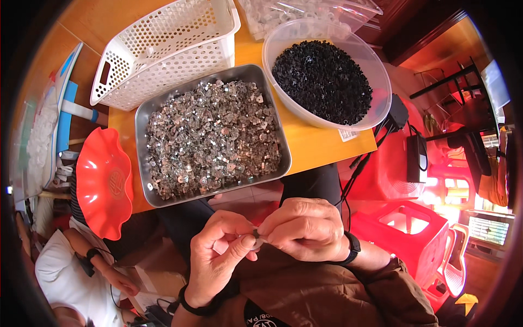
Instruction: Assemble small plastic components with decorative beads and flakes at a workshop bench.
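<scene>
Grey piece (256, 234) sits between left hand (218, 255) and right hand (306, 229).

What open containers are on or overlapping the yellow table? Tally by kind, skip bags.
White perforated basket: 1
Rectangular metal tray: 1
Round clear plastic tub: 1
Red wavy-rimmed dish: 1
Total: 4

There are the wearer's two bare hands (306, 228), what looks like one half-hidden small part (256, 235), three dark wristbands (354, 246), one yellow table (313, 151), one white basket (182, 71), one metal tray (219, 192), one clear tub (381, 90), one red dish (103, 182), one clear bag (294, 11) and one other person (68, 270).
</scene>
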Tool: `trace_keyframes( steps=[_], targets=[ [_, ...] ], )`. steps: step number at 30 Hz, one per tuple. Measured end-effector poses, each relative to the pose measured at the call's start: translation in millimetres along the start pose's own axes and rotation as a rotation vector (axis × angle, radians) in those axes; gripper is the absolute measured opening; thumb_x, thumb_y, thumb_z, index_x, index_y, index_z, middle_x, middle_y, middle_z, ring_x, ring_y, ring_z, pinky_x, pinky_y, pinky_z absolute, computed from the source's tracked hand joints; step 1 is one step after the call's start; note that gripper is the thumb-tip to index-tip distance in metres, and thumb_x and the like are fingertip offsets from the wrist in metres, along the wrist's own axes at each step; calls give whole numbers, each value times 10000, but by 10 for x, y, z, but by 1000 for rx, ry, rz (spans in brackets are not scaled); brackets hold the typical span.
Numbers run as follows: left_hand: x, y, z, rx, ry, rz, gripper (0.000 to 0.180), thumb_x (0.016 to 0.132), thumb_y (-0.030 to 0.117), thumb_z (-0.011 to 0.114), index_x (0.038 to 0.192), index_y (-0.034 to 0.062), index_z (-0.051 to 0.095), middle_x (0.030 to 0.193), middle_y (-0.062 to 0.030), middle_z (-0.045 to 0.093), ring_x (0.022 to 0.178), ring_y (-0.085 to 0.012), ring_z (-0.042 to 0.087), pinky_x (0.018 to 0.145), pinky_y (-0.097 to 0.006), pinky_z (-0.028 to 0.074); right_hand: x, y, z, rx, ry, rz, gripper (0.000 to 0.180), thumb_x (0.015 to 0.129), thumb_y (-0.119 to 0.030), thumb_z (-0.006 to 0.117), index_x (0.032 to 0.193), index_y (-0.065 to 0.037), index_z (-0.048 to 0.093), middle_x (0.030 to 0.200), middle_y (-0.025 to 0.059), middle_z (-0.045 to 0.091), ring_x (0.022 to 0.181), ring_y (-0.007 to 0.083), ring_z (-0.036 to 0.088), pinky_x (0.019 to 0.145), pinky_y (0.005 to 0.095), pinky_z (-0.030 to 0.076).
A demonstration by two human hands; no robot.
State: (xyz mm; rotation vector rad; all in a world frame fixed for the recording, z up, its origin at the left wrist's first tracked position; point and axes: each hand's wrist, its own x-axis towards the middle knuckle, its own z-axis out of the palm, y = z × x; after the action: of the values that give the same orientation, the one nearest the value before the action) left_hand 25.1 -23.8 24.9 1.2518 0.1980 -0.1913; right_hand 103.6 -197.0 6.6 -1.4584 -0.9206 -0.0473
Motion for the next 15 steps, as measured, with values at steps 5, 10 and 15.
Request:
trace_keyframes(
  steps=[5, 10, 15],
  targets=[
    [-14, -9, 7, 9, 2, 32, 99, 872, 32, 601, 940, -38, 580, 995, -90, 513, 788, -148, 599, 611, -258, 534, -27, 13, 29, -41, 14, -28, 124, 750, 9, 694, 832, -44, 617, 850, 85, 655, 706, 195, 643, 586, 277, 517],
    [-21, -32, 6, -22, 34, 50, 98, 871, 31, 602, 942, -30, 573, 993, -92, 515, 791, -156, 600, 609, -263, 534, -44, 41, 25, 92, 32, 182, 146, 760, -13, 703, 897, -38, 658, 868, 87, 652, 778, 187, 634, 622, 275, 510],
    [-37, -55, -22, -1, 60, 33, 100, 866, 31, 608, 942, -25, 572, 994, -95, 518, 796, -160, 601, 609, -268, 536, -70, 28, 16, 183, -31, 367, 172, 781, -37, 695, 951, -42, 674, 901, 76, 646, 865, 193, 624, 724, 301, 506]
  ],
)
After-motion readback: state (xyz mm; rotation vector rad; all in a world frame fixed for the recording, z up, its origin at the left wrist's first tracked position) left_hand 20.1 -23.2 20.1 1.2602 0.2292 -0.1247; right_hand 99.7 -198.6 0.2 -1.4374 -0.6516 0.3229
